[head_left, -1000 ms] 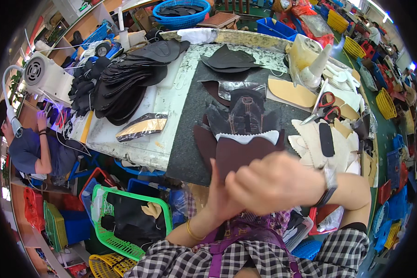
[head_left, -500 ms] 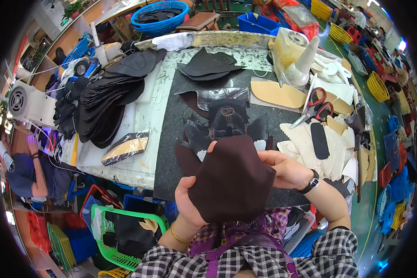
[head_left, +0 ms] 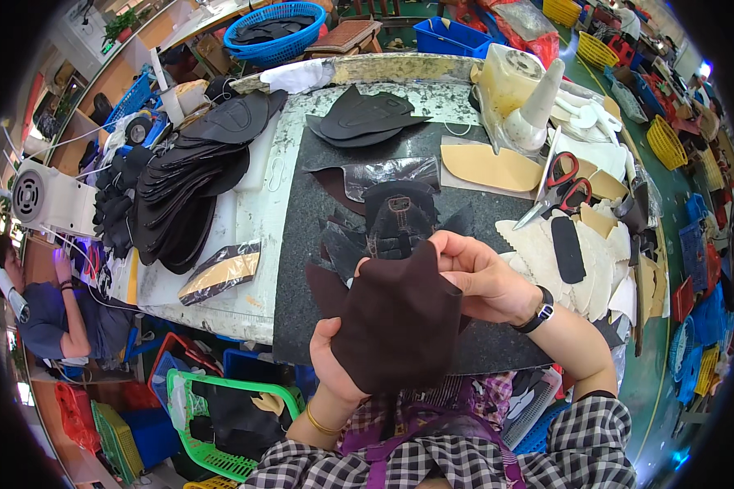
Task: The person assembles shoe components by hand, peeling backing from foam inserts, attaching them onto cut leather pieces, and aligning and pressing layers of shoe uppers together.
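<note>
A dark brown, curved fabric piece [head_left: 395,326] is held up over the near edge of the table. My left hand [head_left: 334,363] grips its lower left side, thumb in front and the fingers mostly hidden behind. At its upper right edge, my right hand [head_left: 481,281] pinches the material between thumb and fingers. Just beyond lies a black stitched shoe upper [head_left: 398,220] on the dark grey work mat [head_left: 302,310], with dark pieces fanned around it. Another dark brown piece [head_left: 326,289] shows to the left, partly covered by the held one.
Stacked black pieces [head_left: 196,175] lie at left, more black pieces [head_left: 363,114] at the back. Red-handled scissors [head_left: 559,191] rest on cream pieces [head_left: 579,261] at right, near a white cone-topped container [head_left: 534,106]. A green basket [head_left: 220,460] stands below; a co-worker [head_left: 73,318] sits at far left.
My right hand has moved from the right side of the brown piece to its upper edge and pinches there. The piece has tilted and its top edge now folds to a point.
</note>
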### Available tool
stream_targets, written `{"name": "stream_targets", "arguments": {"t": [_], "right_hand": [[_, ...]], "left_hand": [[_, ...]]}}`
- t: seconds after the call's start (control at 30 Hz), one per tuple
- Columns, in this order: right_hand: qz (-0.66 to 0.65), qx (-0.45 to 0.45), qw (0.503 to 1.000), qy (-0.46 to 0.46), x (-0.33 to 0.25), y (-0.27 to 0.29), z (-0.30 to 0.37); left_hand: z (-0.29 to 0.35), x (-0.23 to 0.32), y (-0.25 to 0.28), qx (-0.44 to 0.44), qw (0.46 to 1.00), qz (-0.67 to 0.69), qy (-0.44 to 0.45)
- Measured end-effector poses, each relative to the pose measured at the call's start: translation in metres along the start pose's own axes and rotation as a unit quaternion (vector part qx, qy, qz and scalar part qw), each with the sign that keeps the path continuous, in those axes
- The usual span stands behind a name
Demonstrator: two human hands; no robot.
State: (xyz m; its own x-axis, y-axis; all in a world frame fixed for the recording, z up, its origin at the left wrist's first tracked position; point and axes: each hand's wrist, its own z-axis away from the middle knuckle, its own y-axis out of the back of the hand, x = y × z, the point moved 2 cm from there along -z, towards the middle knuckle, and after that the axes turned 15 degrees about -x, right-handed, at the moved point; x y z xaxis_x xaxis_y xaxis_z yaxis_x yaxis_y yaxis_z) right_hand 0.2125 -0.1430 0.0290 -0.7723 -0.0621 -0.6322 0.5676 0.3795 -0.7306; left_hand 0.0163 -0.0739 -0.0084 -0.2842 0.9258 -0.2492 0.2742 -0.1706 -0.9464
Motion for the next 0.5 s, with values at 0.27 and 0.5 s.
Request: {"name": "stream_targets", "arguments": {"t": [0.27, 0.5], "right_hand": [[0.03, 0.012, 0.999, -0.005, -0.007, -0.009, -0.006], [0.286, 0.156, 0.944, -0.058, -0.03, -0.023, -0.007]], "left_hand": [[-0.017, -0.003, -0.02, -0.036, 0.994, -0.099, -0.028], [-0.039, 0.023, -0.06, 0.001, 0.95, -0.306, 0.062]]}}
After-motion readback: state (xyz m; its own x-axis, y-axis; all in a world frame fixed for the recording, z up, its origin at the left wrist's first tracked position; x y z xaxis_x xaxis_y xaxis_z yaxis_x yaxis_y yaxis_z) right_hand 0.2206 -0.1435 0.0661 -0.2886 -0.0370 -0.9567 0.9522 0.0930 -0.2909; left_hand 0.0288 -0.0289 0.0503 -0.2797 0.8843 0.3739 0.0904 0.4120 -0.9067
